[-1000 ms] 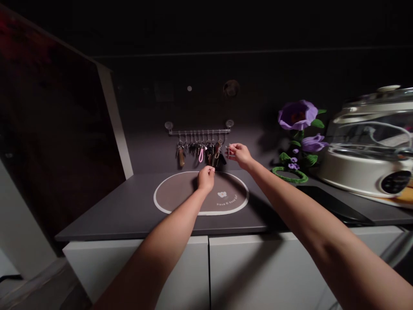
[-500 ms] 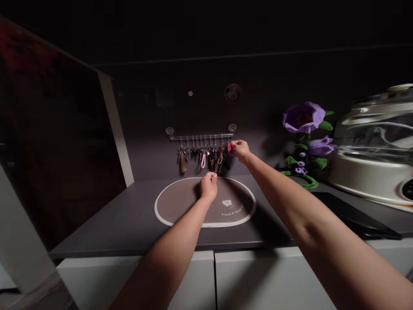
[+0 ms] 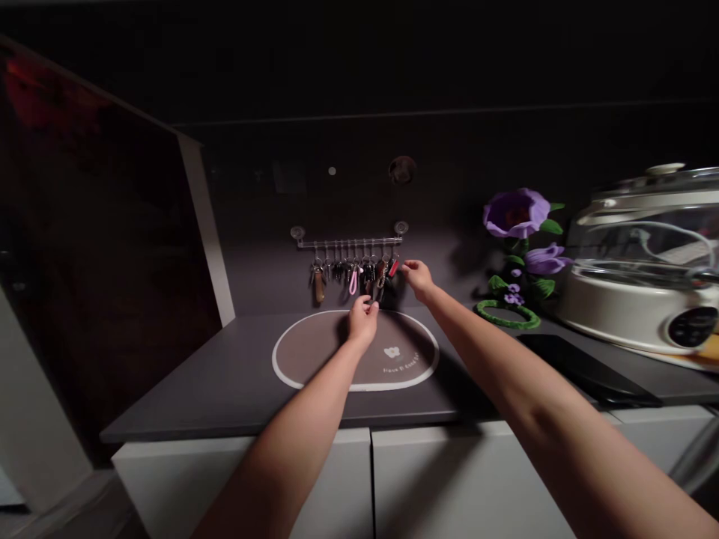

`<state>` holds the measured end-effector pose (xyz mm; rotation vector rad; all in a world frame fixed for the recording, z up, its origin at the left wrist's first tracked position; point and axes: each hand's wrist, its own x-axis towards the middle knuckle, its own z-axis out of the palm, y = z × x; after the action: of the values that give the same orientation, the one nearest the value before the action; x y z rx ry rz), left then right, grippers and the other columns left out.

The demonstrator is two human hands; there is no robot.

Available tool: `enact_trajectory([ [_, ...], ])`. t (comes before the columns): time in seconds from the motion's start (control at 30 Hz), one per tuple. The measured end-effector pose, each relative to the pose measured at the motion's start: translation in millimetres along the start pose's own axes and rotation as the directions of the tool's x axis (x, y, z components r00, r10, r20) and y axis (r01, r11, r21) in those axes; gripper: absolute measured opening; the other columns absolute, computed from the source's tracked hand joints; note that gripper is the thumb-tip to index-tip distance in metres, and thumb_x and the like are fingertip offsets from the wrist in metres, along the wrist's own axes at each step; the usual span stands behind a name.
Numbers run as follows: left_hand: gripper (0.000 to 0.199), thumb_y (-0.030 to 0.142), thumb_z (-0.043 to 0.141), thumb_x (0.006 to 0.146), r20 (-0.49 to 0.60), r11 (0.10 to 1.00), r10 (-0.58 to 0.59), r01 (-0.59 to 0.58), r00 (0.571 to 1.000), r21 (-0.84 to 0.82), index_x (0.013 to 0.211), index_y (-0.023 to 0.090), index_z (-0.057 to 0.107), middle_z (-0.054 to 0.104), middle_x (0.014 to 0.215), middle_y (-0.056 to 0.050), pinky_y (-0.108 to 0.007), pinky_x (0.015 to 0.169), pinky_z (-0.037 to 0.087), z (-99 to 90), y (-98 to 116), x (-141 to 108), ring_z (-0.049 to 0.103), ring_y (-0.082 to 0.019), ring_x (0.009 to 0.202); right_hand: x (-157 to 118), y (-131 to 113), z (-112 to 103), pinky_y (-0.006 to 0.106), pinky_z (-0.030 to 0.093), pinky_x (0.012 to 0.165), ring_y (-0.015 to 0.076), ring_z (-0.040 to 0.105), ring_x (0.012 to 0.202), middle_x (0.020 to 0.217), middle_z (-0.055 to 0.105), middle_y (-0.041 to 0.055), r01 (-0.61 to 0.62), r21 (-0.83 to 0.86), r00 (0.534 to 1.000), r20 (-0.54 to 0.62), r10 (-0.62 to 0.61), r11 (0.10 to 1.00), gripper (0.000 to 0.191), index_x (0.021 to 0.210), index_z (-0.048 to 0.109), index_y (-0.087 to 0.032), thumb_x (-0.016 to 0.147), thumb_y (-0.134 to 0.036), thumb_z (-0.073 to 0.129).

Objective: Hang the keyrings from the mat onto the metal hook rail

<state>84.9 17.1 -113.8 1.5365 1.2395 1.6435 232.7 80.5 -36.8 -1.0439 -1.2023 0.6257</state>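
Clear plastic forms the rail (image 3: 351,243), fixed to the dark wall (image 3: 449,165) by a round cup (image 3: 297,233) at each end. Along it hang bunches of keys (image 3: 368,271), with a brown tag (image 3: 320,288) near the left end and a pink strap (image 3: 353,281) around the middle. A red tag (image 3: 394,267) hangs at a slant below the rail's right end. Just beside it is the right hand (image 3: 419,278), its fingers bent and drawn narrow; I cannot tell whether anything is between them. The left hand (image 3: 362,322) is just below the keys, in front of the wall, its thumb and forefinger a little apart with nothing visible between them.

Below lies an oval mat (image 3: 320,348), brown with a pale rim, on the grey counter (image 3: 191,389). To the right stand purple flowers (image 3: 517,215) with a green ring (image 3: 508,324) at their foot, a flat black slab (image 3: 578,367) and a cream appliance (image 3: 623,299) with a transparent upper part.
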Motion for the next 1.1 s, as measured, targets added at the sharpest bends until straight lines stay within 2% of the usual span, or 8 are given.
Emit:
enact_trajectory([
  [0.1, 0.055, 0.022, 0.059, 0.071, 0.069, 0.980, -0.086, 0.096, 0.994, -0.172, 0.121, 0.014, 0.040, 0.052, 0.061, 0.005, -0.021, 0.059, 0.039, -4.0, 16.6, -6.5, 0.047, -0.007, 0.054, -26.9, -10.1, 0.3, 0.021, 0.039, 0.058, 0.0081, 0.045, 0.063, 0.077, 0.055, 0.0010, -0.021, -0.013, 0.999, -0.043, 0.020, 1.000, 0.027, 0.092, 0.054, -0.015, 0.067, -0.027, 0.054],
  [0.23, 0.084, 0.012, 0.062, 0.066, 0.172, 0.952, -0.066, 0.114, 0.983, -0.286, 0.137, 0.018, 0.017, 0.048, 0.054, 0.009, -0.020, 0.057, 0.038, -17.7, 44.9, -11.9, 0.044, -0.006, 0.049, -68.8, -30.8, 2.6, 0.023, 0.039, 0.060, 0.0086, 0.043, 0.060, 0.069, 0.050, -0.0030, 0.042, 0.081, 0.996, 0.074, -0.048, 0.996, 0.052, 0.113, 0.049, -0.018, 0.064, -0.030, 0.060],
  [0.33, 0.098, 0.012, 0.064, 0.064, 0.214, 0.953, 0.116, -0.048, 0.970, -0.300, 0.140, 0.020, 0.002, 0.049, 0.057, 0.009, -0.020, 0.061, 0.039, -41.4, 66.4, -15.8, 0.046, -0.005, 0.053, -99.4, -45.2, 2.2, 0.023, 0.040, 0.061, 0.0083, 0.040, 0.054, 0.055, 0.040, -0.0091, 0.103, 0.194, 0.963, 0.226, -0.146, 0.976, 0.082, 0.135, 0.023, -0.022, 0.064, -0.030, 0.062],
  [0.47, 0.105, 0.016, 0.065, 0.064, 0.296, 0.947, 0.316, -0.281, 0.901, -0.153, 0.139, 0.023, -0.009, 0.051, 0.062, 0.008, -0.020, 0.065, 0.039, -87.5, 82.5, -31.7, 0.046, -0.005, 0.057, -138.0, -57.3, -3.1, 0.024, 0.040, 0.063, 0.0086, 0.039, 0.054, 0.058, 0.042, -0.0089, 0.220, 0.204, 0.897, 0.343, -0.280, 0.954, 0.099, 0.140, -0.003, -0.025, 0.067, -0.033, 0.063],
  [0.6, 0.106, 0.016, 0.062, 0.066, 0.379, 0.931, 0.342, -0.365, 0.860, -0.012, 0.137, 0.021, -0.016, 0.052, 0.066, 0.007, -0.020, 0.068, 0.040, -128.6, 75.1, -57.0, 0.048, -0.006, 0.061, -171.3, -57.1, -10.2, 0.024, 0.039, 0.061, 0.0093, 0.038, 0.055, 0.064, 0.045, -0.0057, 0.324, 0.116, 0.832, 0.438, -0.341, 0.939, 0.100, 0.139, -0.011, -0.021, 0.070, -0.034, 0.060],
  [0.7, 0.105, 0.017, 0.060, 0.067, 0.403, 0.923, 0.330, -0.381, 0.854, 0.050, 0.136, 0.021, -0.018, 0.052, 0.067, 0.007, -0.020, 0.069, 0.041, -147.0, 61.3, -74.9, 0.049, -0.006, 0.061, -190.9, -51.4, -14.3, 0.024, 0.039, 0.059, 0.0095, 0.039, 0.054, 0.066, 0.045, -0.0051, 0.338, 0.070, 0.806, 0.494, -0.327, 0.939, 0.099, 0.139, -0.014, -0.020, 0.072, -0.034, 0.058],
  [0.9, 0.101, 0.018, 0.059, 0.067, 0.420, 0.935, 0.297, -0.351, 0.857, 0.056, 0.137, 0.021, -0.014, 0.052, 0.068, 0.007, -0.019, 0.065, 0.042, -156.9, 49.6, -93.3, 0.049, -0.006, 0.060, -211.4, -44.1, -13.6, 0.025, 0.040, 0.063, 0.0100, 0.041, 0.058, 0.068, 0.047, -0.0044, 0.316, 0.032, 0.813, 0.505, -0.289, 0.948, 0.088, 0.140, 0.000, -0.023, 0.073, -0.032, 0.057],
  [1.1, 0.108, 0.024, 0.065, 0.065, 0.376, 0.969, 0.216, -0.244, 0.901, 0.027, 0.137, 0.025, -0.015, 0.054, 0.073, 0.006, -0.021, 0.067, 0.042, -157.7, 42.1, -75.8, 0.050, -0.007, 0.063, -198.4, -43.3, -12.0, 0.028, 0.042, 0.067, 0.0121, 0.046, 0.061, 0.072, 0.052, -0.0015, 0.287, -0.007, 0.849, 0.465, -0.251, 0.958, 0.084, 0.140, 0.010, -0.022, 0.073, -0.038, 0.057],
])
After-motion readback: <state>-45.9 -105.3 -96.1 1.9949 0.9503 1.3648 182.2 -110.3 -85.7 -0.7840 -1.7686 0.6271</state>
